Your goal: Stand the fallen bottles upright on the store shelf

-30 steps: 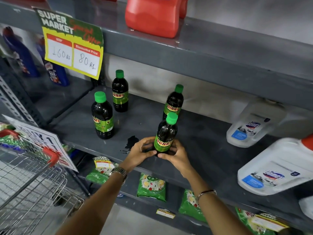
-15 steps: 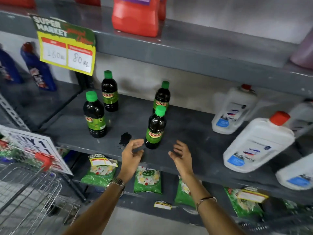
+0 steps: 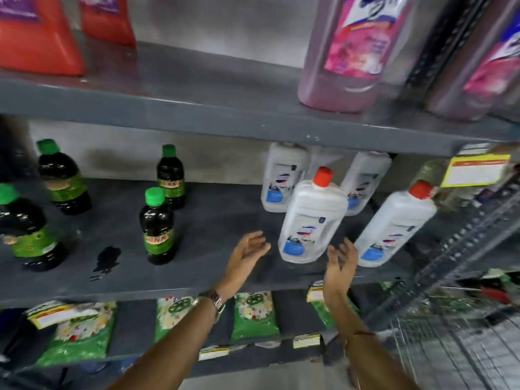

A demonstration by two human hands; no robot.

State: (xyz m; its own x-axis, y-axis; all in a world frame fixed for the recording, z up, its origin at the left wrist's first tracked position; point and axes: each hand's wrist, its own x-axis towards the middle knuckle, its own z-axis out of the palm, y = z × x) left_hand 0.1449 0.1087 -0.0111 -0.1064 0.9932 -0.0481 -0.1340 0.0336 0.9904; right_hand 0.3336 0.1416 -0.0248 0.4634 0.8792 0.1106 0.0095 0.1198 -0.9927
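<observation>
Several dark bottles with green caps stand upright on the grey shelf [image 3: 213,220]; the nearest one [image 3: 158,228] is left of my hands. To the right are white jugs with red caps. The front white jug [image 3: 312,220] leans back, and another white jug [image 3: 394,226] tilts beside it. My left hand [image 3: 247,253] is open just left of the front jug's base. My right hand [image 3: 342,261] is open just right of that base. Neither hand touches the jug. Two more white jugs [image 3: 281,178] stand behind, their caps hidden by the shelf above.
A dark spill [image 3: 106,258] marks the shelf near its front edge. Pink bottles [image 3: 349,52] and orange containers [image 3: 36,38] stand on the shelf above. Green packets [image 3: 253,313] lie on the shelf below. A wire cart [image 3: 455,347] is at the lower right.
My hands let go of the green-capped bottle, which now stands upright, and moved right to either side of the front white jug. The view swung right.
</observation>
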